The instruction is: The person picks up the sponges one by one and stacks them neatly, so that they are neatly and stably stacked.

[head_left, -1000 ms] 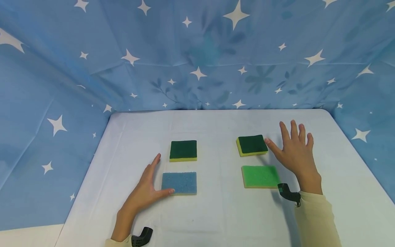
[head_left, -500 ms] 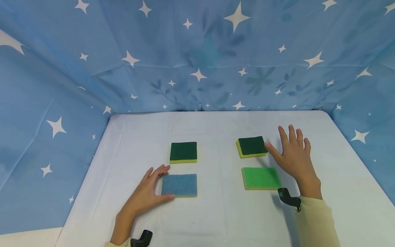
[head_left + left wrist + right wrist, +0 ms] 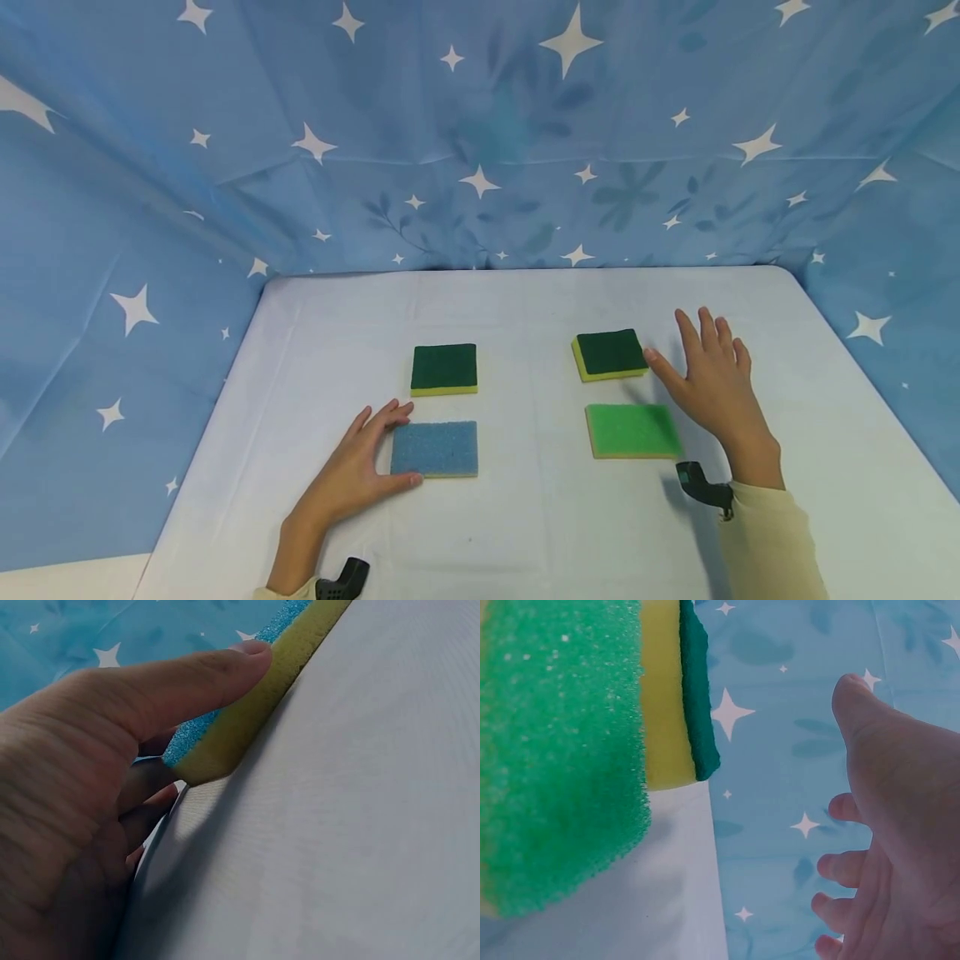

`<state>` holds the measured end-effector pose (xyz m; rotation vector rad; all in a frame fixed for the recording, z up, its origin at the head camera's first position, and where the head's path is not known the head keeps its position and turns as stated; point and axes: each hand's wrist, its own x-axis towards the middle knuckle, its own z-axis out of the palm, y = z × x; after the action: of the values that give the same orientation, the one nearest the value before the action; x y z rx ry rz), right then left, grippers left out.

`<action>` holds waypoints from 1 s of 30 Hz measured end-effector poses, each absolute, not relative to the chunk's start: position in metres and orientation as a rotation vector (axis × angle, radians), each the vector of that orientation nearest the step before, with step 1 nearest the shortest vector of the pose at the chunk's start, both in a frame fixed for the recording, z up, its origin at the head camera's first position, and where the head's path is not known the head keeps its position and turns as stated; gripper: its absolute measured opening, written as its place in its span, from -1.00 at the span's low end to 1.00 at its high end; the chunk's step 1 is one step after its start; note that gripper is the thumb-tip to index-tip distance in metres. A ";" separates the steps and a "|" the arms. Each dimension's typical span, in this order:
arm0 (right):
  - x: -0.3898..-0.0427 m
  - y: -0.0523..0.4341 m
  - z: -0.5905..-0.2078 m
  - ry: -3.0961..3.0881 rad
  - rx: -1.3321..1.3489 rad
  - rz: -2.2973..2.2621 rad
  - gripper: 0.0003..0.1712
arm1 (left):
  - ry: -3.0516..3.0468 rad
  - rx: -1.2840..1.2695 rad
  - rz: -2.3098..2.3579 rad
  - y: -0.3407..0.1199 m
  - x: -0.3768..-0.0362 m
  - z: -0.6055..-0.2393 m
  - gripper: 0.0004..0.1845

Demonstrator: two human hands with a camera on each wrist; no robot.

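Observation:
In the head view, a blue-topped sponge (image 3: 435,450) with a yellow lower layer lies flat on the white table. My left hand (image 3: 345,475) pinches its left end, thumb against the front edge and fingers curled at the back edge. The left wrist view shows the thumb (image 3: 202,682) on the yellow side; the fingertips are partly hidden. My right hand (image 3: 720,392) hovers with fingers spread and holds nothing. Its thumb is close to the right corner of a dark green and yellow sponge (image 3: 611,353). In front of that lies a bright green sponge (image 3: 632,432).
Another dark green and yellow sponge (image 3: 444,367) lies behind the blue one. A white cloth covers the table (image 3: 517,533). A blue star-patterned curtain (image 3: 480,125) stands along the back and sides.
My left hand's fingers have come down and curled in to the back edge of the blue sponge. The right hand has lowered slightly, still spread. The sponges stay put.

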<state>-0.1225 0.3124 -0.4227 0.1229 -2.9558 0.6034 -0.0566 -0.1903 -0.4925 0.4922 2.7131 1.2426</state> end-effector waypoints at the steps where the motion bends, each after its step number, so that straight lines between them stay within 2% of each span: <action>1: -0.122 0.312 -0.423 -2.957 0.124 0.605 0.04 | 2.711 0.493 1.248 -0.190 -0.057 -0.492 -0.12; 11: -0.108 0.313 -0.424 -2.939 0.183 0.646 0.00 | 2.732 0.494 1.253 -0.190 -0.058 -0.492 -0.19; 20: -0.090 0.319 -0.434 -2.941 0.257 0.928 0.06 | 2.751 0.484 1.235 -0.190 -0.056 -0.492 -0.19; 30: -0.065 0.323 -0.441 -3.037 0.178 1.111 0.14 | 2.749 0.502 1.237 -0.189 -0.056 -0.492 -0.18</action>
<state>-0.0648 0.3234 -0.4406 0.1776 -3.0373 1.1106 -0.0565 -0.1895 -0.4915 0.5024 2.7492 1.2368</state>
